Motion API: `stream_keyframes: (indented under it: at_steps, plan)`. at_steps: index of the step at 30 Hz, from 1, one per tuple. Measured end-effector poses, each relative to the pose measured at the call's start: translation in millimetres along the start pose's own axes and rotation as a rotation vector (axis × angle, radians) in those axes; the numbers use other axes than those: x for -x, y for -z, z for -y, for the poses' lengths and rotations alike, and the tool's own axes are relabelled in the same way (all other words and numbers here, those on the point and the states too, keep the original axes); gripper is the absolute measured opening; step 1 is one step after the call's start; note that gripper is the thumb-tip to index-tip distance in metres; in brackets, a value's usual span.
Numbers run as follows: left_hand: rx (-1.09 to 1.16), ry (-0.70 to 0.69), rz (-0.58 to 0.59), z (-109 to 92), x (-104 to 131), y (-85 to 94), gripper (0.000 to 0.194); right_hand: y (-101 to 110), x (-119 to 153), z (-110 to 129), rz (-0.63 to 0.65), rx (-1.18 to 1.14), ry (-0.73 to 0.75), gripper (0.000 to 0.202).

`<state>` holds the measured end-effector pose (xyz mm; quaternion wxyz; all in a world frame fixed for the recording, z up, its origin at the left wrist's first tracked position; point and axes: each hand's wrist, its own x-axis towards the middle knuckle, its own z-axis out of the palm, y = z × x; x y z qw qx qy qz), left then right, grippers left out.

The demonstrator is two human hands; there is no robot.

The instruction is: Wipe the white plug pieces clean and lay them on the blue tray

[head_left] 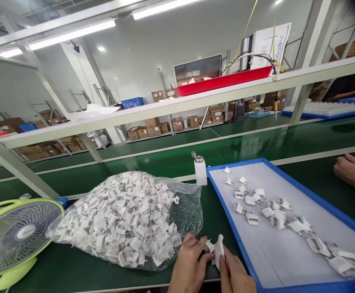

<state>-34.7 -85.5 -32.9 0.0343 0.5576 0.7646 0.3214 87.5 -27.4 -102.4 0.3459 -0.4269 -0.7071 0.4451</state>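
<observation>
My left hand (189,262) and my right hand (235,272) meet at the bottom edge of the view, over the green table (73,266). The left fingers pinch a small white plug part (208,245). The right fingers hold a white cloth or pad (218,251) against it. Just left of the hands lies a clear plastic bag (125,219) stuffed with many white plug parts. To the right a blue-rimmed tray (235,234) with a pale sheet carries several loose white plug parts (275,213).
A white pump bottle (200,169) stands at the tray's far left corner. A green desk fan (15,238) sits at the left. Another person's hand (352,171) rests at the right edge. A shelf rail with a red tray (223,81) crosses overhead.
</observation>
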Motion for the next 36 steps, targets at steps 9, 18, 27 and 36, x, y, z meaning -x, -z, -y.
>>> stream_keyframes:
  at_steps: [9, 18, 27, 36]
  plan:
    - [-0.009, -0.033, 0.222, 9.1, 6.5, -4.2, 0.047, -11.2, 9.0, -19.5, -0.059, 0.219, 0.510, 0.058]
    - [-0.176, -0.092, 0.296, 21.7, 12.7, -13.6, 0.047, -8.7, 20.1, -32.3, -0.064, 0.350, 0.561, 0.063]
    - [-0.214, -0.118, 0.295, 27.6, 14.6, -18.9, 0.048, -8.7, 10.7, -21.6, -0.066, 0.368, 0.608, 0.065]
    - [-0.139, -0.070, 0.110, 34.7, 22.7, -33.8, 0.045, -4.9, 29.3, -25.5, -0.152, 0.383, 0.499, 0.062]
